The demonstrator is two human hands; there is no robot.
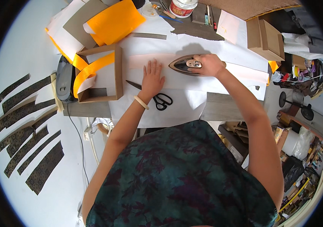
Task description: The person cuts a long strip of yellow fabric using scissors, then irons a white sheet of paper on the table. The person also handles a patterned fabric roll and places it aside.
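My right hand (211, 64) is wrapped round the handle of a clothes iron (182, 65), whose pointed tip faces left. The iron rests on a long pale pink strip (137, 61) laid over white sheeting (222, 46) on the table. Left of the iron, my left hand (153, 77) lies flat with fingers stretched, pressing the strip's near edge. Scissors with black handles (163, 101) lie just under my left wrist, their blades pointing left and partly hidden by it. A brown cardboard frame box (118, 72) stands further left, with an orange ribbon (89, 73) draped across it.
Orange fabric (116, 20) and grey board are heaped at the back left. A white tub (183, 7) stands at the back, near brushes and pens. An open cardboard box (265, 39) sits at the back right. Patterned dark strips (46, 166) hang on the left wall.
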